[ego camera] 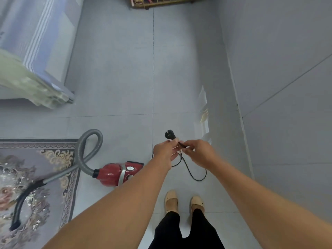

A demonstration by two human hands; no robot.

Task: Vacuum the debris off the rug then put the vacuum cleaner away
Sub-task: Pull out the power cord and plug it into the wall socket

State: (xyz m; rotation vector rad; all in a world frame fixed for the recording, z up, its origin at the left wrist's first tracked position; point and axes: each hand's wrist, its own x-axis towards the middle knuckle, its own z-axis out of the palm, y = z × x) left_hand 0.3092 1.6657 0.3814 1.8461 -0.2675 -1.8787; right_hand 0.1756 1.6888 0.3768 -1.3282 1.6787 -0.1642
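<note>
A red canister vacuum cleaner (115, 174) lies on the tiled floor beside the patterned rug (32, 177) at the lower left. Its grey hose (84, 151) loops up and runs onto the rug, ending in a black wand (19, 207). Small pale debris is scattered on the rug. My left hand (165, 151) and my right hand (199, 152) both pinch the black power cord (190, 173) just below its plug (169, 135), which points upward. The slack cord hangs in a loop toward the floor.
A bed with a blue striped cover (34, 44) stands at the upper left. A grey wall (280, 87) runs along the right. A wooden rack (161, 1) sits at the far end. My feet in beige shoes (185, 203) stand on the tiles.
</note>
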